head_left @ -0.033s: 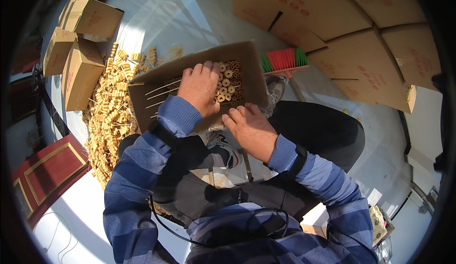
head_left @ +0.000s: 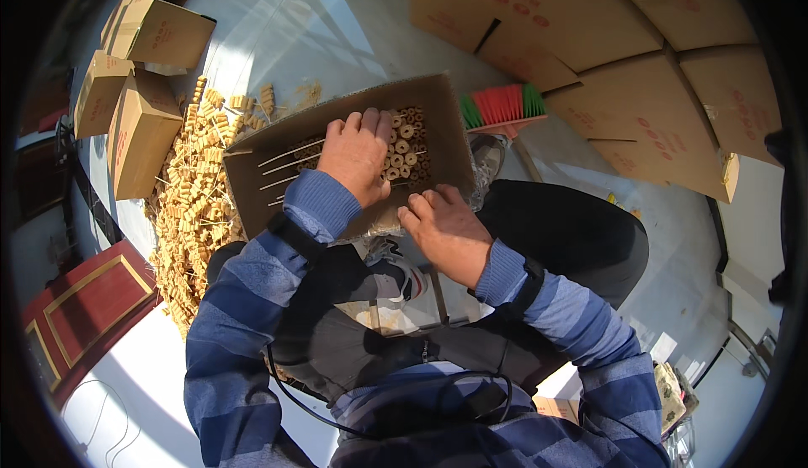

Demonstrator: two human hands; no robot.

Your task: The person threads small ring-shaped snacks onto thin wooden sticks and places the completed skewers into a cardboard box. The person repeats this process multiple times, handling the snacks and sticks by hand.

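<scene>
An open cardboard box (head_left: 252,183) stands in front of me, between my knees. Inside lie skewers (head_left: 396,161) of tan, ring-shaped pieces on thin pale sticks, their round ends showing at the right and bare sticks sticking out at the left. My left hand (head_left: 357,158) reaches into the box with its fingers curled down over a bunch of these skewers; the palm hides part of them. At the near right edge of the box, my right hand (head_left: 446,234) rests with bent fingers on the rim, closed on the cardboard.
A large heap of similar skewers (head_left: 198,207) spreads along the left. Cardboard boxes (head_left: 164,34) stand at the far left, and bigger stacked boxes (head_left: 614,89) fill the right. Beyond the box's right end lies a red and green broom head (head_left: 505,108). A dark red panel (head_left: 88,308) is at the left.
</scene>
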